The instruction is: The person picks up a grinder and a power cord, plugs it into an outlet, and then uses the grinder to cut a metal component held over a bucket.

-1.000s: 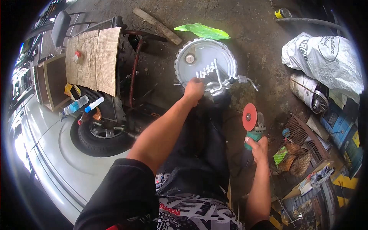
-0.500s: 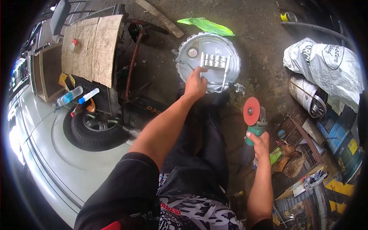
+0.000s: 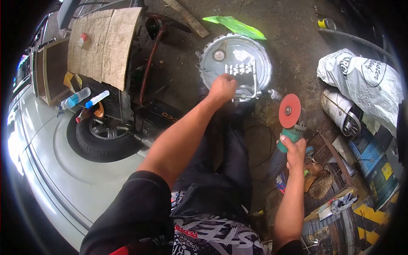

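Observation:
My left hand (image 3: 223, 90) is closed on the left side of a silver metal pipe assembly (image 3: 254, 76), which lies over a round grey lid-like surface (image 3: 208, 53). A small round cap (image 3: 219, 55) shows near the surface's upper left. In my right hand (image 3: 294, 149) is a green angle grinder (image 3: 290, 135) with a red disc (image 3: 289, 110). The disc faces up, to the right of the pipes and apart from them.
A car wheel (image 3: 106, 136) and a cardboard sheet (image 3: 102, 42) are at the left. A green sheet (image 3: 236, 26) lies beyond the round surface. At the right are a white sack (image 3: 361, 76), a metal can (image 3: 340, 108) and a wire cage (image 3: 329, 157).
My left hand has shifted slightly down and right, its fingers now closer around the pipe. The grinder sits a little further right and higher. The whole view has shifted slightly.

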The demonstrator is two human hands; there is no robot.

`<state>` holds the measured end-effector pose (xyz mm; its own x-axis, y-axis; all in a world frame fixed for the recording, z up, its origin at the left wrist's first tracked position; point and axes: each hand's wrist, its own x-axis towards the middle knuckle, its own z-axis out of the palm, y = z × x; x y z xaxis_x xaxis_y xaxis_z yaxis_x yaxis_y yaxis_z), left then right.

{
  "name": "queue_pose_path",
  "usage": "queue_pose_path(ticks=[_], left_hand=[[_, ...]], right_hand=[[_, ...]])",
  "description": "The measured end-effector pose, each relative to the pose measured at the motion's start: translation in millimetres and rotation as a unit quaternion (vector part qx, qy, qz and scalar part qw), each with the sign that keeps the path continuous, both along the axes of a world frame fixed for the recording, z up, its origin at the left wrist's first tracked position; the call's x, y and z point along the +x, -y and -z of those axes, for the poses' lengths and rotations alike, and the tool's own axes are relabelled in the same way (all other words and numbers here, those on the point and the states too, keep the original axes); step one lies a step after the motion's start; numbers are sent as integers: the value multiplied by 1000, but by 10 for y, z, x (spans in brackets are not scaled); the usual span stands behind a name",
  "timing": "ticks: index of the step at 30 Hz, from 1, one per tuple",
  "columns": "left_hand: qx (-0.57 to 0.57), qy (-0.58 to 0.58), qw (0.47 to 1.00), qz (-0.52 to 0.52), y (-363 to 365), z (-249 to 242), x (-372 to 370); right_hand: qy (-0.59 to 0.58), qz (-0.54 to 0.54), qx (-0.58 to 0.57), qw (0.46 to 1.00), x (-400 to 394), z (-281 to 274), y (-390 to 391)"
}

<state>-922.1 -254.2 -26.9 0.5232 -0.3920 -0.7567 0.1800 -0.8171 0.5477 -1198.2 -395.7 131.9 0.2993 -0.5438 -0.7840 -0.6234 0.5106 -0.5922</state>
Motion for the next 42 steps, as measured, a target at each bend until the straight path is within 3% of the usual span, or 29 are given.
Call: queue_pose_path(ticks=[6,8,15,21,24,27,29,30,33,36,42], left_hand=[[71,-115,985,108,176,-116,329],[108,-173,979,2,343,-375,404],[75,-258,963,-13,369,-138,516],[104,-172,979,-19,482,42,675],[77,-200,973,-80,485,-146,720],[72,-130,988,-41,379,-153,681],[72,64,995,15,282,-320,577],[70,162,983,43,237,-412,530],[-97,341,917,184,80,-540,343],[-94,342,876,327,99,-594,134],[-67,292,876,379,139,-549,148]], right_hand=[[-56,-108,-44,992,285,-11,291],[-88,-124,-52,987,423,66,354],[-85,-138,-13,987,782,330,601],[-87,-144,6,986,967,453,728],[-86,-135,13,987,1006,465,766],[-87,-134,14,987,1056,480,799],[-88,-137,19,986,1073,493,816],[-93,-143,17,985,1098,513,835],[-110,-160,18,981,1142,559,855],[-128,-174,20,976,1195,621,864],[-165,-187,33,968,1264,709,844]])
